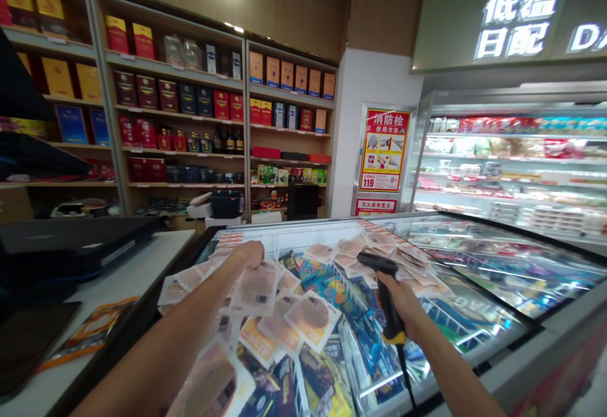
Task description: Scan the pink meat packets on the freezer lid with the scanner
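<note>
My left hand is closed on the upper edge of a flat clear-and-white packet with a round tan item inside and a small dark barcode label. In my right hand is a black and yellow barcode scanner, its head pointing left toward the packets and its cord hanging down. Similar flat packets overlap on the freezer's glass top below and left of my hands. Another pile of packets lies behind the scanner. Colourful bagged goods show beneath the glass.
A white counter at left bears a black machine, an orange pouch and a dark flat device. Shelves of boxed bottles line the back wall. A lit refrigerated display stands at right.
</note>
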Demonstrator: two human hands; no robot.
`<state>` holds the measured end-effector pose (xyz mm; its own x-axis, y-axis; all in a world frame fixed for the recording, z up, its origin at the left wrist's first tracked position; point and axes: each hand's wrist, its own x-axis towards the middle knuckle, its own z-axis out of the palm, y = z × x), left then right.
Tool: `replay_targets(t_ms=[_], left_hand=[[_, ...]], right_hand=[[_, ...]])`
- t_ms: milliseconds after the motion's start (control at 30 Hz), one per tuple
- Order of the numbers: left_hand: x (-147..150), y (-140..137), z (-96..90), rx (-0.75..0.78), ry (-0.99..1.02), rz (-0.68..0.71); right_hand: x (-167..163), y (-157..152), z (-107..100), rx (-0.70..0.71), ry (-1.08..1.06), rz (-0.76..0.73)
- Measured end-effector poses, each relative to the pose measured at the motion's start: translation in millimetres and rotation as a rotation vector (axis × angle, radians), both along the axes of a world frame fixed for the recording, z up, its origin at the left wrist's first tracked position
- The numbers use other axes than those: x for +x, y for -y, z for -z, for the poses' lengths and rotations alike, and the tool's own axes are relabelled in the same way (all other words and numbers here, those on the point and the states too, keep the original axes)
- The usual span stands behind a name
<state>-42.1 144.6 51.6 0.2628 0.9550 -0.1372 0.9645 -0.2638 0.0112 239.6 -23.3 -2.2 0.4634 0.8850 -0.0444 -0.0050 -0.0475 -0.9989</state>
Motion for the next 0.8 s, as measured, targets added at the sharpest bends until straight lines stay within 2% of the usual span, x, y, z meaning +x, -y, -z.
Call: replay_targets(t_ms=[167,433,600,800], left_hand=[[29.9,-8.4,13.7,0.125,0.098,0.037],[125.4,-19.9,65.3,0.128,0.296,0.188],[166.4,-22.1,78.5,0.120,0.350,0.130],[182.5,-25.8,85.5,0.099,0.334,0.064]], right_hand=[[1.0,-1.5,0.2,-0.004,-0.013,0.001],[10.1,-3.1,-3.3,-0.017,-0.039,0.015],[23.2,-3.8,-1.5,0.008,-0.053,0.038],[28.3,-3.5,-0.6,0.022,-0.062,0.035]])
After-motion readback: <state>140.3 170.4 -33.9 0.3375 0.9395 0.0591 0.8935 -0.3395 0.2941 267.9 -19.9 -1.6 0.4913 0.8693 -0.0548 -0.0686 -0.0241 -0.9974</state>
